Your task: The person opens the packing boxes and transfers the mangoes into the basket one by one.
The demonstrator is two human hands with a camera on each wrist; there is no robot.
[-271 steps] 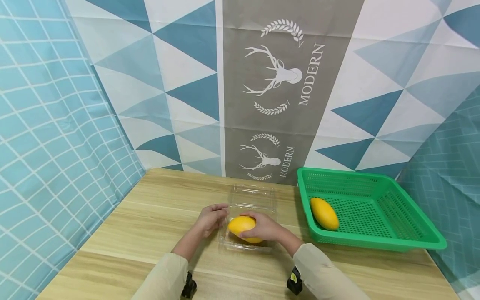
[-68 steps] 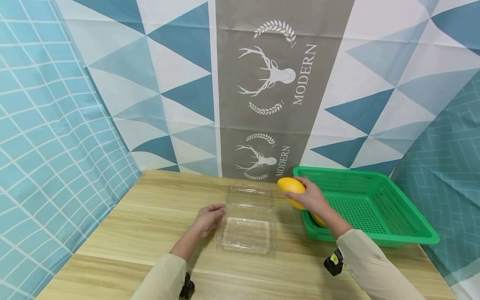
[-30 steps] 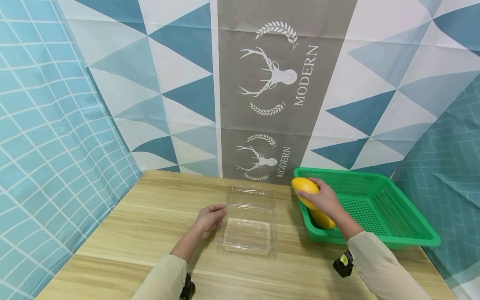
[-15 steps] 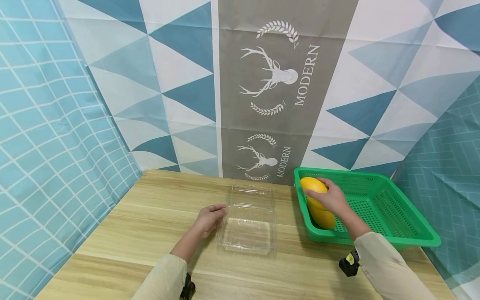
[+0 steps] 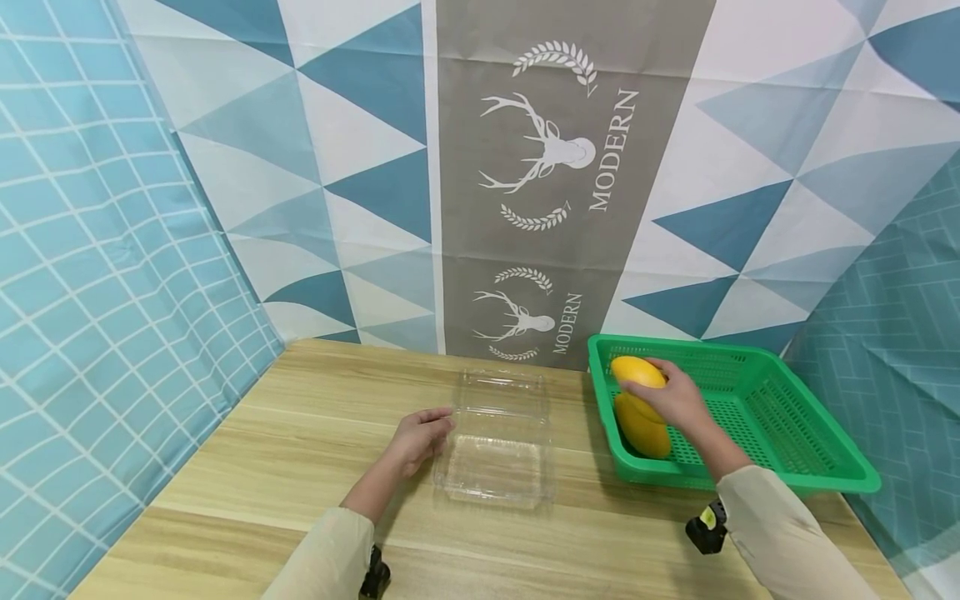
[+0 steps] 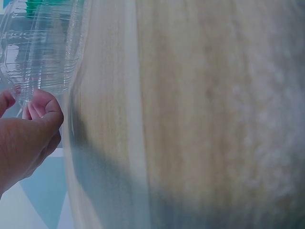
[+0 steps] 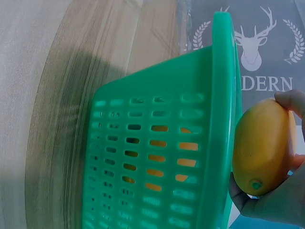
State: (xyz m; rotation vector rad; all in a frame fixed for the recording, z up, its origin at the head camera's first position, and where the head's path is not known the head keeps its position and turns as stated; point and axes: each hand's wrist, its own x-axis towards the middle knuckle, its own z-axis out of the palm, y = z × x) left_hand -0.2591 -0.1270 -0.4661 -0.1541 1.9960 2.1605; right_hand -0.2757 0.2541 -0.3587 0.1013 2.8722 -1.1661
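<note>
A yellow mango (image 5: pixel 637 374) is held in my right hand (image 5: pixel 678 398), just inside the left end of the green plastic basket (image 5: pixel 810 483). In the right wrist view the fingers and thumb grip the held mango (image 7: pixel 263 148) close to the basket rim. Below it in the basket lies a second mango (image 5: pixel 643 433), partly covered by the held one. My left hand (image 5: pixel 417 440) stays at the left side of a clear plastic clamshell box (image 5: pixel 495 467), which stands with its lid folded back. In the left wrist view its fingertips pinch the box's edge (image 6: pixel 40 57).
The wooden table (image 5: pixel 300 467) carries the clamshell box near the middle and the basket to the right. A patterned cloth wall (image 5: pixel 517 250) rises behind, with a blue checked cloth (image 5: pixel 112 275) on the left.
My right hand lifted the mango out of the clamshell box and carried it right, over the basket rim to above the other mango. The left hand has kept its place beside the box.
</note>
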